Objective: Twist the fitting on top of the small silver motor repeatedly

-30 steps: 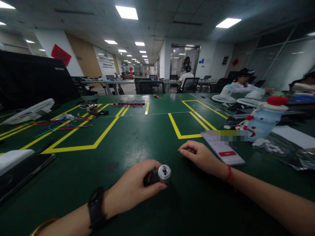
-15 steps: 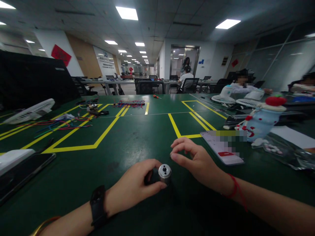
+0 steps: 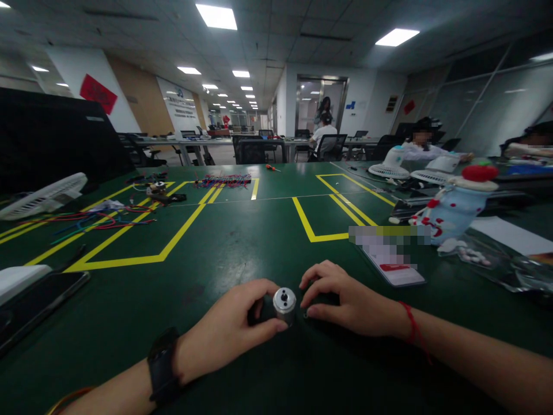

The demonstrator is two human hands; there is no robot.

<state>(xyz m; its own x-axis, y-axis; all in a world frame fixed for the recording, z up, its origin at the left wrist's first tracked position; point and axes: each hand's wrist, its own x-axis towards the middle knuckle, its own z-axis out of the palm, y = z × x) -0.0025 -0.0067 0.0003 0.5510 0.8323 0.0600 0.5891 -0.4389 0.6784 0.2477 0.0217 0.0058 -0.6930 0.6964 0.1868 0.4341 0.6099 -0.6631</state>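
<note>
At lower centre, one bare left hand (image 3: 233,320) holds one silver cylindrical metal part (image 3: 284,308); just right, one loosely curled right hand (image 3: 345,300) may be empty, I cannot tell. Upper right: two white plastic fans (image 3: 392,160).

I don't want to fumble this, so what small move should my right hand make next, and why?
I'd probably close your right hand gently on the small item by its thumb tip: that thumb and the fingers are curled but parted, while your left hand holds the metal cylinder. The item is too small to identify.
</note>
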